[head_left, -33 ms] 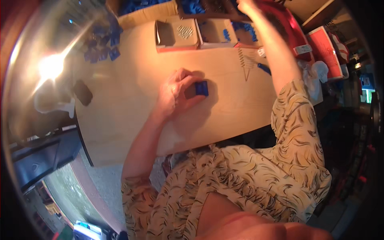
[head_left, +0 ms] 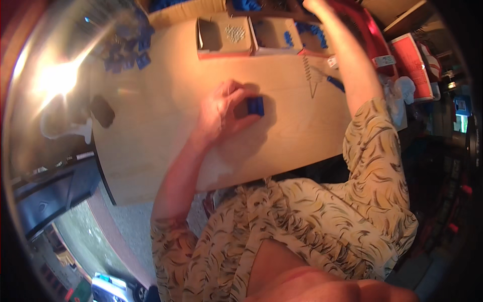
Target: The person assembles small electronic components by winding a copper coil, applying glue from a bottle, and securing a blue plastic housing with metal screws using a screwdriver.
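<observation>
A small blue plastic block (head_left: 255,106) stands on the light wooden table, pinched between the thumb and fingers of my left hand (head_left: 220,109). My right arm stretches to the far side, where my right hand (head_left: 316,6) is over a dark brown box (head_left: 282,13) at the top edge of the view. Its fingers are partly cut off, so what they touch does not show. Below that hand lie three shallow cardboard trays: one with small silvery pieces (head_left: 235,33), one with a few small blue pieces (head_left: 288,39), and one with more blue pieces (head_left: 318,36).
Several blue blocks (head_left: 128,48) are heaped at the far left beside a bright lamp (head_left: 59,79). A dark oval object (head_left: 102,111) lies near the left edge. A screwdriver with a blue handle (head_left: 335,83) and a coiled spring-like wire (head_left: 308,73) lie right of centre. A red box (head_left: 411,66) stands far right.
The whole view has shifted slightly, with the trays sitting higher in the picture. My left hand keeps its grip on the blue block, and my right hand stays at the far brown box.
</observation>
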